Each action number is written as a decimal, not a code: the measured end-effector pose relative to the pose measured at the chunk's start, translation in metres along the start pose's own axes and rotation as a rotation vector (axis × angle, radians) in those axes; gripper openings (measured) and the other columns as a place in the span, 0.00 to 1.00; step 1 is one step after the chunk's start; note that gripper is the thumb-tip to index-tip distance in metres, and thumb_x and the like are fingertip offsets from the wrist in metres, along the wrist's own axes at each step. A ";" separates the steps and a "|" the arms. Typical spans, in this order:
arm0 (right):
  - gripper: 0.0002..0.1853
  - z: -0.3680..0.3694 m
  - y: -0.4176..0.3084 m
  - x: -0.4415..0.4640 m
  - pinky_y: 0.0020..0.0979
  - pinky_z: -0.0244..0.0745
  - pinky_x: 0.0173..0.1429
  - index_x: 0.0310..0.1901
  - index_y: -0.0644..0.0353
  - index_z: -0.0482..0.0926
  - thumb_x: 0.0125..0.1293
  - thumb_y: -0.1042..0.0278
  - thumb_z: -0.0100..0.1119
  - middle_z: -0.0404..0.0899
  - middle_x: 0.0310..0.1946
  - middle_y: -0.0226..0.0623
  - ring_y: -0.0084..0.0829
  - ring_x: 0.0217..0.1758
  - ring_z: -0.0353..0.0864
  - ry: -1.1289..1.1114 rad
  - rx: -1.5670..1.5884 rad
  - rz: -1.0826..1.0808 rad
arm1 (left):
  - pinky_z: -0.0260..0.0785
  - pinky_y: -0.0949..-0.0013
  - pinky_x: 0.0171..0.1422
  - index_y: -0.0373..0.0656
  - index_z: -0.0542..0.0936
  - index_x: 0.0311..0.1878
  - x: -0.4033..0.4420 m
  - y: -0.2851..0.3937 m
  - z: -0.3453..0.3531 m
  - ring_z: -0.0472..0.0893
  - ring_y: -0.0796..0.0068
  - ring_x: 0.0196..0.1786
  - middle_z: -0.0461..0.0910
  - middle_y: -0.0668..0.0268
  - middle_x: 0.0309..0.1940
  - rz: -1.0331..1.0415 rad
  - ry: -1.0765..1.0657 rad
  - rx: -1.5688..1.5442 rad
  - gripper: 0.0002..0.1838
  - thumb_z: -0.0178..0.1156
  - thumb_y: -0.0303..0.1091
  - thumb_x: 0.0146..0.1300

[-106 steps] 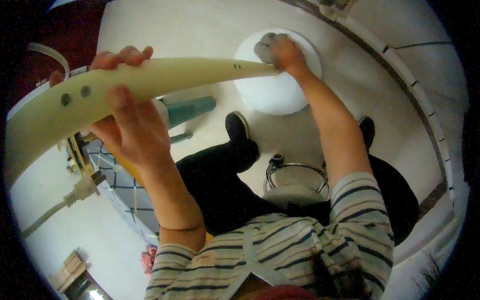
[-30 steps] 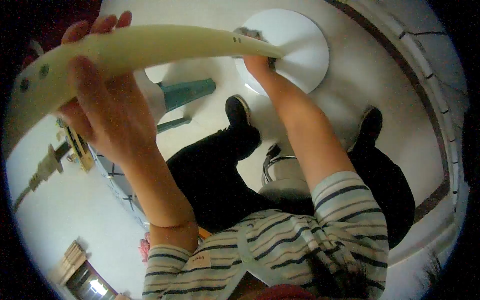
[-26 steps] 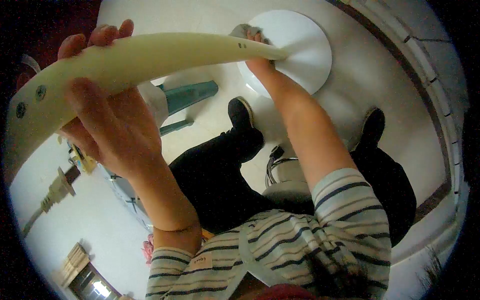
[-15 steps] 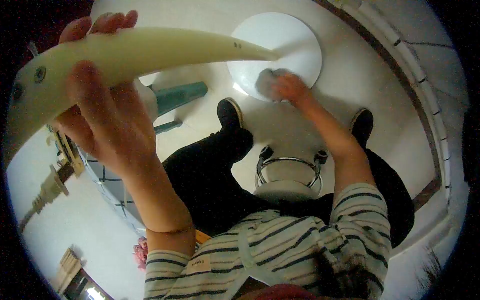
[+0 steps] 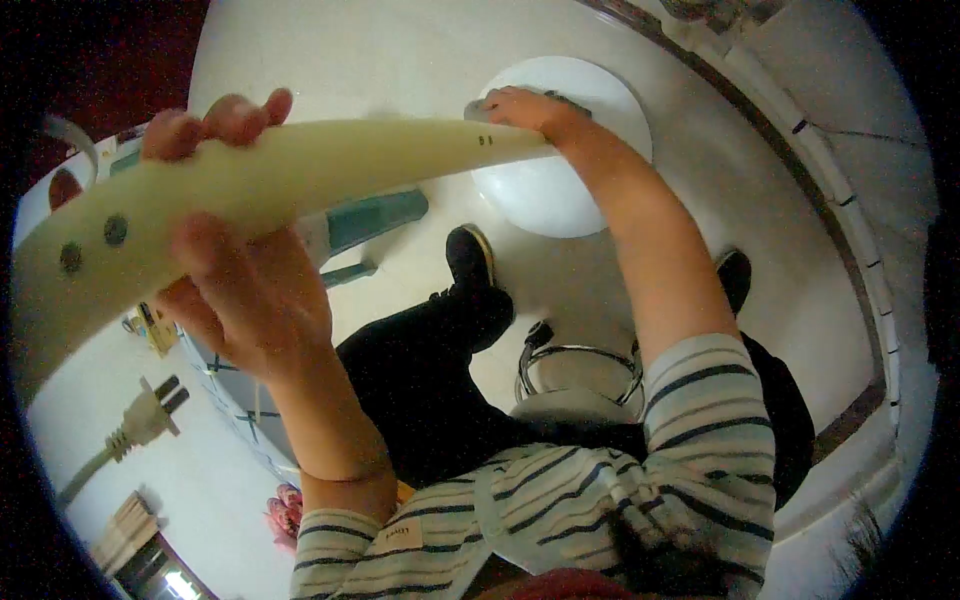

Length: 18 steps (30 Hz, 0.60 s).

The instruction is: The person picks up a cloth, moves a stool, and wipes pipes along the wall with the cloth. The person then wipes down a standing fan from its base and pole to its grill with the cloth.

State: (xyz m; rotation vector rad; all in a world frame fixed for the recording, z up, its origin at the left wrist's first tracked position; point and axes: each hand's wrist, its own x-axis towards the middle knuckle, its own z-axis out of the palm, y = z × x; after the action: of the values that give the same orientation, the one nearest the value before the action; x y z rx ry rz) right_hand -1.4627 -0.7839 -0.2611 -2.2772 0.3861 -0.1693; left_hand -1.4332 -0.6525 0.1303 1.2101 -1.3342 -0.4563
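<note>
A long cream post (image 5: 350,160) runs from the left side of the view and narrows toward a round white base (image 5: 565,205) on the floor. It has two dark round holes or screws at its wide part and small dark marks near its thin end. My left hand (image 5: 265,295) is closed around the wide part, thumb on the near side and fingertips over the far side. My right hand (image 5: 525,108) presses a grey cloth (image 5: 477,112) onto the far left part of the base. The post's thin end partly covers that hand's wrist.
A cord with a two-pin plug (image 5: 150,412) lies on a white surface at the lower left. A green stool-like piece (image 5: 375,222) stands behind the post. My shoes (image 5: 470,260) flank a seat with a chrome ring (image 5: 580,352). Pink flowers (image 5: 283,515) show low on the left.
My right hand has moved the cloth from the near side of the base to its far left side. The view has shifted slightly; my left hand keeps its hold on the post.
</note>
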 end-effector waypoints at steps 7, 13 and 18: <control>0.19 -0.002 0.035 -0.036 0.37 0.62 0.61 0.47 0.49 0.76 0.52 0.76 0.51 0.71 0.53 0.32 0.37 0.58 0.67 0.457 -0.255 0.029 | 0.49 0.38 0.67 0.54 0.56 0.62 -0.005 -0.002 -0.005 0.67 0.53 0.55 0.65 0.57 0.52 -0.017 0.067 -0.090 0.26 0.52 0.40 0.63; 0.18 -0.019 0.033 -0.121 0.38 0.68 0.54 0.49 0.57 0.73 0.56 0.76 0.47 0.72 0.47 0.40 0.42 0.53 0.69 0.720 -0.515 0.446 | 0.52 0.39 0.66 0.53 0.58 0.61 0.001 0.004 0.003 0.68 0.53 0.55 0.66 0.57 0.52 0.041 0.018 -0.052 0.24 0.52 0.36 0.63; 0.18 0.049 -0.029 -0.191 0.41 0.67 0.55 0.51 0.55 0.73 0.57 0.76 0.47 0.70 0.50 0.41 0.42 0.57 0.67 0.677 -0.521 0.557 | 0.65 0.52 0.60 0.55 0.44 0.66 -0.002 -0.002 0.005 0.74 0.60 0.49 0.70 0.55 0.49 0.049 0.008 -0.178 0.33 0.49 0.26 0.63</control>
State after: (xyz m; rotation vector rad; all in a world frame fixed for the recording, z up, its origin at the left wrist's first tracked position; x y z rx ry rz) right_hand -1.6243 -0.6682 -0.2720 -2.4433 1.5428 -0.6082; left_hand -1.4376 -0.6540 0.1270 1.0290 -1.2849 -0.5233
